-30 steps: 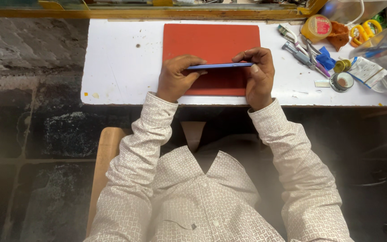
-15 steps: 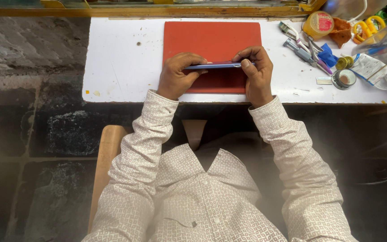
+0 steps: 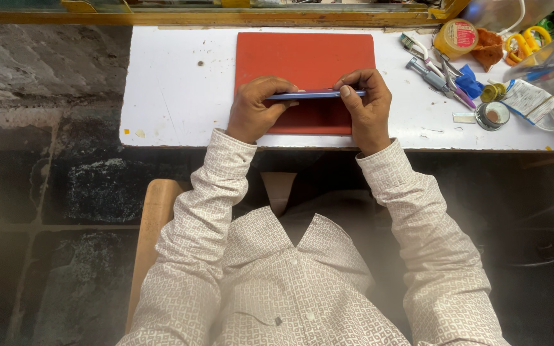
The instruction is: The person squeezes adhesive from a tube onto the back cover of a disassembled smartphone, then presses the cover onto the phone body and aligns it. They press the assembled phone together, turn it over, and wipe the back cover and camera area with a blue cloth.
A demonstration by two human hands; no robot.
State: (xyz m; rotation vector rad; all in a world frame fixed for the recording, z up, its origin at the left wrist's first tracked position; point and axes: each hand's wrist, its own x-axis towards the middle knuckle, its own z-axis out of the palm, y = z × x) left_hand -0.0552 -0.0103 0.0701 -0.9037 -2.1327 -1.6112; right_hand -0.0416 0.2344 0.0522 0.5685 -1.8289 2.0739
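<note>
Blue slim phone [image 3: 315,95] is gripped edge-on between left hand [image 3: 254,110] and right hand [image 3: 368,106] fingers, above the red mat [image 3: 302,57], unopened.

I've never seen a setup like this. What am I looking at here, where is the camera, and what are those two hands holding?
No machine here: a person in a patterned shirt sits at a white table. The single camera is worn on the head and looks straight down. The left hand and right hand hold a thin blue slab, seen edge-on, possibly a phone, by its two ends above a red mat. To the right lie small tools, a yellow jar, a blue cloth and a small round tin.
</note>
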